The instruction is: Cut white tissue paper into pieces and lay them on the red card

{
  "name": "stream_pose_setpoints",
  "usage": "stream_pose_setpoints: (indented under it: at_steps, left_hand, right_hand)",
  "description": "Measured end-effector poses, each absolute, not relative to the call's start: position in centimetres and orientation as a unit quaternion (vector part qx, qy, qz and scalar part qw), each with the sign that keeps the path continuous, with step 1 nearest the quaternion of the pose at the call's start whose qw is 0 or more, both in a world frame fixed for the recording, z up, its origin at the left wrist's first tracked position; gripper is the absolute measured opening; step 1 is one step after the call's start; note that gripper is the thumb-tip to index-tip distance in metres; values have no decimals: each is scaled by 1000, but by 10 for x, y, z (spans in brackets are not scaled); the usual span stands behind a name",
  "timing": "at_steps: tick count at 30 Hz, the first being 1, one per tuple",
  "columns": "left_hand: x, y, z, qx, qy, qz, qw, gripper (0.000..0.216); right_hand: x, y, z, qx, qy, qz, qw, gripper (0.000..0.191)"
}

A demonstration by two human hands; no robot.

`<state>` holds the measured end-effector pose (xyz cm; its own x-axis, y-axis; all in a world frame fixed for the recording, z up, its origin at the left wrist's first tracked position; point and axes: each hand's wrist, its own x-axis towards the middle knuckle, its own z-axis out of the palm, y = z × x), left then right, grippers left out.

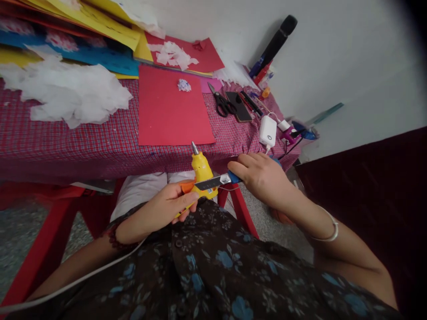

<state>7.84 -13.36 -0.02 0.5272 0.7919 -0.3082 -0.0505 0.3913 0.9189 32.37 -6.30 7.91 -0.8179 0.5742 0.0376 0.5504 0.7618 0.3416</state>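
Note:
My left hand (170, 202) is wrapped round the handle of a yellow glue gun (203, 166) with an orange trigger. The gun's metal nozzle points up toward the table edge. In my right hand (262, 175) is a utility knife (234, 178) with a blue handle, its dark blade (208, 183) lying across the body of the glue gun. I cannot tell whether the blade touches the gun. Ahead of the nozzle, a red paper sheet (173, 111) lies on the table, with a small white-and-purple crumpled paper piece (184, 85) on it.
A checked tablecloth (110, 133) covers the table. White tissue pieces (76, 91) are heaped at the left below stacked coloured papers (113, 26). To the right lie scissors (223, 104), a phone (239, 106) and a white power adapter (267, 131). A white cable (83, 279) crosses my left forearm.

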Motion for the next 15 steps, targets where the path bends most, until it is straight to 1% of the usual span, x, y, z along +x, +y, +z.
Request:
stream_pose_setpoints:
  at_steps: [4,9,15]
  left_hand:
    - [79,-134,1,482,405,286,722,30]
    - [80,-135,5,473,406,280,730,30]
    - [82,-137,1,487,401,250,735,31]
  right_hand:
    - [322,-63,75,307,935,180,22,19]
    - [321,-59,71,311,930,195,9,19]
    - [321,-57,76,322,923,212,4,22]
